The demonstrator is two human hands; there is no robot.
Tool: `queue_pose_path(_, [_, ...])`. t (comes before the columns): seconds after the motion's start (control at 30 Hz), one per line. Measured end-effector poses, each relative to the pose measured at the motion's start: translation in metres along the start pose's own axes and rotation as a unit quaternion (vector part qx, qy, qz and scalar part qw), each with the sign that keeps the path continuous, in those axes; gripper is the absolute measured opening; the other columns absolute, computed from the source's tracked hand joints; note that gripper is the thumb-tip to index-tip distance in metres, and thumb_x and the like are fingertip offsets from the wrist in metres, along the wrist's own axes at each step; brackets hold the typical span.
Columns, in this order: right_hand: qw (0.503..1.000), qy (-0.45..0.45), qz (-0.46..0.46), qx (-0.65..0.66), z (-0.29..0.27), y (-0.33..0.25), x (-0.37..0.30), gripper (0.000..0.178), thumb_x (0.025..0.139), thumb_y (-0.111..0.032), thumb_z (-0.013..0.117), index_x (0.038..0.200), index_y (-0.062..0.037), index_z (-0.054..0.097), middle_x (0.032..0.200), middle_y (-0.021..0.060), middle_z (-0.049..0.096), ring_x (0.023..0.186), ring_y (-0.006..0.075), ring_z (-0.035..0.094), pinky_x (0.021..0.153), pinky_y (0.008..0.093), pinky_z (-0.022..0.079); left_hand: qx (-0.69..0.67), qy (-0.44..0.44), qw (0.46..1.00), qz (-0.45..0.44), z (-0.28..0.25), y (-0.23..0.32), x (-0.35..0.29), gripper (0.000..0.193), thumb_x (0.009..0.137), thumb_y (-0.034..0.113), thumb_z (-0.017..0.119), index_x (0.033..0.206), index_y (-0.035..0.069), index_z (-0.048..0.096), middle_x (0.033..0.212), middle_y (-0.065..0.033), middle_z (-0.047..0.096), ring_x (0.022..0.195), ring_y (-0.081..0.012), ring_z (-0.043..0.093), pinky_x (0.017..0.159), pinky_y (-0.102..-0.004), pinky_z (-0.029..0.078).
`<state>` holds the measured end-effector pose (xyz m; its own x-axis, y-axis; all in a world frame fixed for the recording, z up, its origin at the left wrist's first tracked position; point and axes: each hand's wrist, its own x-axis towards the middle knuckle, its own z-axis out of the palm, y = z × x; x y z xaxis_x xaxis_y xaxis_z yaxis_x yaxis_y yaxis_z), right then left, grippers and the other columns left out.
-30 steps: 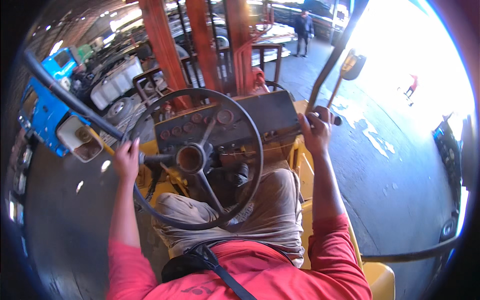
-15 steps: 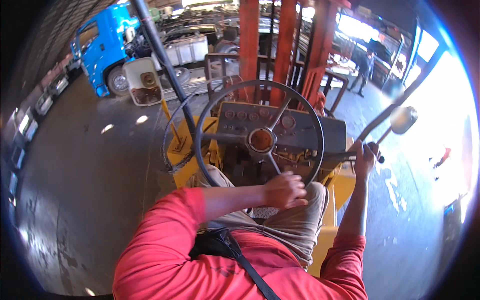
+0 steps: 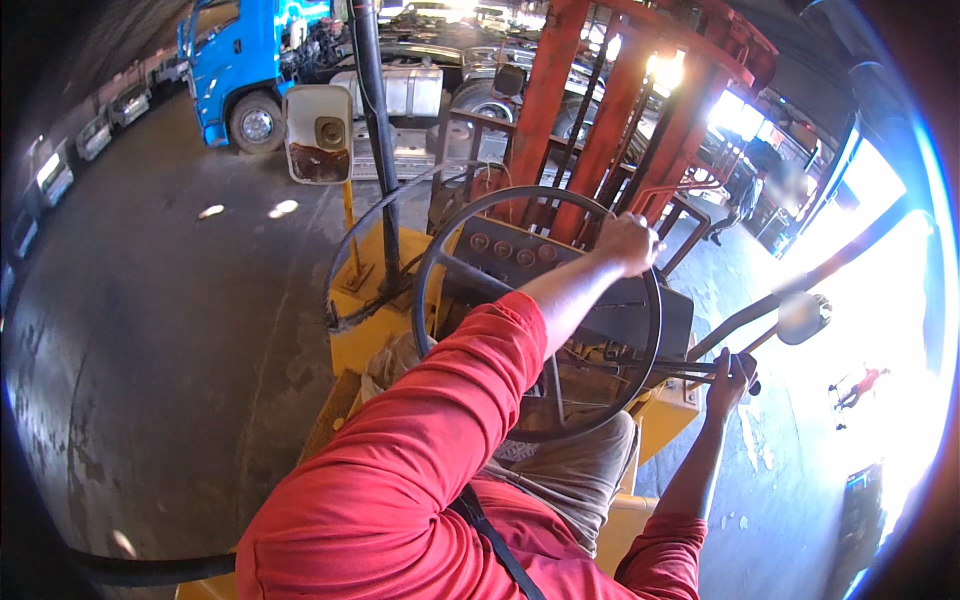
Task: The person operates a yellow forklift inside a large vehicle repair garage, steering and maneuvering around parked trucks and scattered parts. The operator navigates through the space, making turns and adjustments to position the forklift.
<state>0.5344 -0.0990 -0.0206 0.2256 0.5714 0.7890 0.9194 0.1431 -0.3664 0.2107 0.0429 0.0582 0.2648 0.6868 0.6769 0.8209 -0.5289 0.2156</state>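
Note:
I sit on a yellow forklift [image 3: 380, 320] with a dark steering wheel [image 3: 440, 255] in front of me. My left hand [image 3: 628, 243] reaches across in a red sleeve and grips the wheel's far right rim. My right hand [image 3: 728, 380] is closed on a thin control lever [image 3: 690, 372] beside the dashboard [image 3: 520, 250], low on the right. The orange-red mast [image 3: 620, 110] rises just beyond the wheel.
A blue truck [image 3: 240, 60] and other parked vehicles stand at the back left on grey concrete. A side mirror [image 3: 318, 135] hangs on a black post to the left, another mirror [image 3: 803, 316] on the right. A person [image 3: 735, 205] walks beyond the mast. A bright doorway opens at right.
My left hand has travelled along the wheel from its near side up to the far right rim, turning it. The view has swung further left. My right hand stays on the lever.

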Motion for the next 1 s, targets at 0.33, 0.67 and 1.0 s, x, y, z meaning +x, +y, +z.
queue_pose_path(0.33, [0.999,0.029,-0.029,-0.007,0.001,-0.003,-0.006,0.036,0.099,-0.031,0.070,0.080,0.0002,0.076,0.101,0.0103,0.062,0.104,0.0277,0.055,0.094,0.0454,0.041,0.034,0.043,0.989,-0.137,-0.054,-0.090,-0.003,0.041,0.103,0.047,0.055,0.105,0.014,0.079,0.114,-0.0121,0.072,0.115,-0.0312,0.066,0.099,-0.0531,0.046])
queue_pose_path(0.67, [0.992,-0.057,0.105,0.042,0.030,-0.008,0.000,0.045,0.094,-0.045,0.068,0.113,-0.0051,0.079,0.092,0.0203,0.075,0.085,0.0350,0.071,0.077,0.0467,0.053,0.121,0.162,0.979,-0.015,-0.057,-0.202,-0.026,0.030,0.098,0.037,0.062,0.089,0.016,0.081,0.085,-0.0151,0.076,0.081,-0.0369,0.072,0.071,-0.0503,0.057])
queue_pose_path(1.0, [0.997,0.045,0.058,-0.011,-0.004,-0.037,0.002,0.045,0.090,-0.052,0.072,0.104,-0.0105,0.083,0.118,0.0146,0.063,0.120,0.0354,0.053,0.102,0.0488,0.045,0.091,0.116,0.989,0.026,-0.001,-0.101,0.030,0.043,0.107,0.041,0.053,0.093,0.006,0.074,0.093,-0.0185,0.070,0.086,-0.0400,0.069,0.077,-0.0534,0.055])
